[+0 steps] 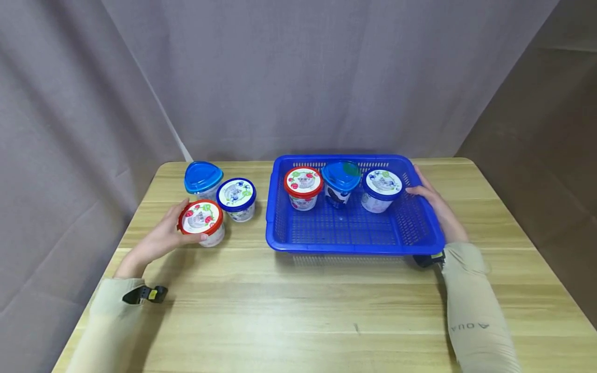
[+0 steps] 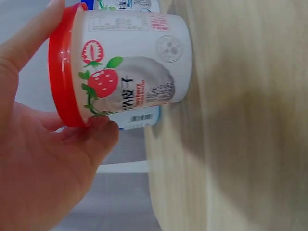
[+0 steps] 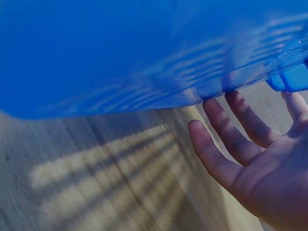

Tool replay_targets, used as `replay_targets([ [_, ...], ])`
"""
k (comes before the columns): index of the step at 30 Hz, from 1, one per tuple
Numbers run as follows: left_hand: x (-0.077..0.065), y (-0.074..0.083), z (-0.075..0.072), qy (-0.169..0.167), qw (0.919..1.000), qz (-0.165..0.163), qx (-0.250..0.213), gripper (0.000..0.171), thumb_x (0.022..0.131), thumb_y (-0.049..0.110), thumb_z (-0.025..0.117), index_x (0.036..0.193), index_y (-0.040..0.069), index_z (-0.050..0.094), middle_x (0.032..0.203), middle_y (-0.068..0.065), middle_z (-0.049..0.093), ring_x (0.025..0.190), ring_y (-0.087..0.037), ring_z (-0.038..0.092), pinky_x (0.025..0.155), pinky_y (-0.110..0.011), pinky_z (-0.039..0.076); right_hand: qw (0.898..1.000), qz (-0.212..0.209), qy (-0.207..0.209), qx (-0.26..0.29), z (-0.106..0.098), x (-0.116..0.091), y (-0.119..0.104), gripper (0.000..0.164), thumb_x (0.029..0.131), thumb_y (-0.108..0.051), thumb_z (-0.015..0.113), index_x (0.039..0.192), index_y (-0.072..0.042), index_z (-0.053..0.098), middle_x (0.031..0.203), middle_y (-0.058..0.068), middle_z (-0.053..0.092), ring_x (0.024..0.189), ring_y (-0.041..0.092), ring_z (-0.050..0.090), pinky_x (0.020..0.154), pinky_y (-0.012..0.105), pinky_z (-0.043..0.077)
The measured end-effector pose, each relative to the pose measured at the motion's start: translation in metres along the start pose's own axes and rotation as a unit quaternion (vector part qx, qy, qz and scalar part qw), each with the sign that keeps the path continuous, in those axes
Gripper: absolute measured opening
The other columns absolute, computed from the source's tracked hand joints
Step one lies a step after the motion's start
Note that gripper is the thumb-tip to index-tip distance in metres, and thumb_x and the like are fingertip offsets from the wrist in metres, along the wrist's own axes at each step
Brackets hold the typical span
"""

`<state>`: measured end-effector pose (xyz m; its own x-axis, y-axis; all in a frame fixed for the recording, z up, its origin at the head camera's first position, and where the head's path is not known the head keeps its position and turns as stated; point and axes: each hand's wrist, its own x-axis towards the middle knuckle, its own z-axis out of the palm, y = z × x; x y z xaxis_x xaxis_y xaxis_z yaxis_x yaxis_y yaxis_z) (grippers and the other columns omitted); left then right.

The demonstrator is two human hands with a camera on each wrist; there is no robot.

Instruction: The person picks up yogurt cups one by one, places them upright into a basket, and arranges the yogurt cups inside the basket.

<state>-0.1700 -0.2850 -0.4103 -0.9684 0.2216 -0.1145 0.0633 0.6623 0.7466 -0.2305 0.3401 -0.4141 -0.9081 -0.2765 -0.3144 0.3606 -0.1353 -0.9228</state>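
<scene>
My left hand (image 1: 160, 235) grips a tub with a red lid (image 1: 202, 217) and strawberry print, thumb and fingers around its lid edge. In the left wrist view the tub's white side (image 2: 139, 62) faces the camera; its base is close to the tabletop. Beside it stand a blue-lidded round tub (image 1: 237, 192) and a cup with a rounded triangular blue lid (image 1: 202, 176). My right hand (image 1: 434, 202) holds the right rim of a blue basket (image 1: 345, 248), thumb over the rim. The right wrist view shows its fingers (image 3: 216, 125) along the basket's outer wall.
Inside the basket, in a row along the back, sit a red-lidded tub (image 1: 303, 187), a cup with a triangular blue lid (image 1: 341, 178) and a blue-lidded tub (image 1: 381, 189). A wooden table (image 1: 298, 311) carries everything, with a grey curtain (image 1: 298, 77) behind it.
</scene>
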Motion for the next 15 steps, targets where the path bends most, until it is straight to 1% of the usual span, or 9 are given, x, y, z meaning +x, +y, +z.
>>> replay_targets([
  [2,0.0,-0.003,0.001,0.001,0.9999,-0.01,-0.011,0.114,0.084,0.037,0.083,0.161,0.001,0.007,0.157,-0.027,0.02,0.14,-0.047,0.026,0.109,-0.067,0.029,1.0,0.001,0.0,0.0,-0.001,0.001,0.001,0.068,0.108,-0.025,0.042,0.148,-0.069,0.01,0.168,-0.013,-0.009,0.145,0.035,0.018,0.095,0.035,0.049],
  [5,-0.002,-0.006,0.003,0.003,0.9995,-0.017,-0.025,0.112,0.085,0.037,0.082,0.161,0.004,0.007,0.159,-0.027,0.019,0.141,-0.048,0.025,0.108,-0.069,0.029,1.0,0.005,0.0,0.004,-0.001,0.001,0.002,0.068,0.108,-0.025,0.043,0.148,-0.069,0.01,0.168,-0.013,-0.009,0.143,0.033,0.02,0.095,0.037,0.049],
  [10,-0.002,-0.01,0.006,0.01,0.999,-0.02,-0.039,0.109,0.086,0.037,0.081,0.162,0.008,0.009,0.159,-0.026,0.018,0.141,-0.048,0.024,0.107,-0.07,0.029,1.0,-0.001,-0.002,0.006,0.0,0.001,0.002,0.066,0.109,-0.025,0.041,0.148,-0.069,0.01,0.167,-0.016,-0.008,0.143,0.029,0.019,0.098,0.035,0.046],
  [15,-0.001,-0.014,0.009,0.019,0.9979,-0.024,-0.056,0.108,0.085,0.036,0.081,0.162,0.01,0.009,0.159,-0.024,0.02,0.141,-0.047,0.026,0.108,-0.069,0.03,0.999,0.0,-0.017,0.03,-0.002,0.001,0.004,0.065,0.109,-0.025,0.04,0.147,-0.07,0.013,0.168,-0.014,-0.007,0.142,0.031,0.023,0.099,0.04,0.047],
])
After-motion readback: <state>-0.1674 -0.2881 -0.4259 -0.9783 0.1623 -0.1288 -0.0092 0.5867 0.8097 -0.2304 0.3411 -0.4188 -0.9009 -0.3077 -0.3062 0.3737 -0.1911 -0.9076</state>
